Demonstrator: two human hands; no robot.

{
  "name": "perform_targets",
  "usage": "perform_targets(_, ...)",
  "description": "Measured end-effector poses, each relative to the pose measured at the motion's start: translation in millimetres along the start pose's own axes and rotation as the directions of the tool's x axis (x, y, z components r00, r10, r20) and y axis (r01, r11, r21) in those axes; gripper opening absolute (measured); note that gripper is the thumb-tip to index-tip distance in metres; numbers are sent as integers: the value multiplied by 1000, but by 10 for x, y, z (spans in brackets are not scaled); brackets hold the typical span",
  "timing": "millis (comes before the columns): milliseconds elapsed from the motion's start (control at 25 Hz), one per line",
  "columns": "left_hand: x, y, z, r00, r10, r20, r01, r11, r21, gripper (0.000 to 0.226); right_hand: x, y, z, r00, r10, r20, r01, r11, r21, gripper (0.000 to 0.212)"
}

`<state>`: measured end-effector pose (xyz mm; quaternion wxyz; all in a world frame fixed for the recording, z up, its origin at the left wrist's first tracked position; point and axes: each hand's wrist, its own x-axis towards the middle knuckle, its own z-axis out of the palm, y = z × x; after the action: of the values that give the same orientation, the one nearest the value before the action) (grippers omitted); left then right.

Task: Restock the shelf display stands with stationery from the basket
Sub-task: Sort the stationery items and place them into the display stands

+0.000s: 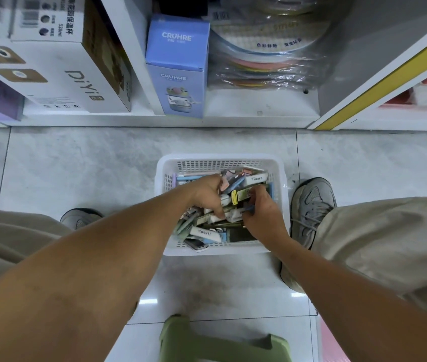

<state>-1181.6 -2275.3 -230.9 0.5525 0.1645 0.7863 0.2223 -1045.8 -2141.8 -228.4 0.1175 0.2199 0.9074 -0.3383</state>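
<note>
**Both hands deep in the stationery basket**

A white perforated basket (221,163) sits on the grey tiled floor (76,165), just in front of the bottom shelf (233,111) and between the person's two grey sneakers. It is heaped with small stationery packs (204,232): erasers, correction tapes and slim boxes in white, blue, pink and yellow.

The left hand (207,194) reaches into the middle of the basket with its fingers curled down among the packs; which pack it grips cannot be told. The right hand (264,212) is in the basket's right side, fingers bent round a small blue-edged item (249,209), next to a yellow-labelled pack (236,197) lying between the two hands.

Beyond the basket, the shelf carries a blue CRUHRE box (178,66), a white DiYi carton (58,71) to its left and wrapped coloured discs (264,48) to its right. Nearer than the basket stands a green stool (223,346).
</note>
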Motion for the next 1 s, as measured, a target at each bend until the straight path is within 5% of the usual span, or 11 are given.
perform_targets(520,-514,-250,-199,993,-114,-9,102,919,-380,78,41,-179,-192,981,82,176,-68,994,-82,39)
perform_targets(640,-626,-206,-213,994,-96,-50,66,904,-423,72,23,-346,-298,971,153,183,-178,976,125,29)
perform_targets(800,-819,-146,-247,995,-65,-77,19,874,-486,64,-59,-581,-488,910,204,360,-377,770,516,33)
perform_targets(1000,-1188,117,-355,989,-3,-148,-81,826,-558,66,-167,-885,-810,928,209,309,-367,658,658,51)
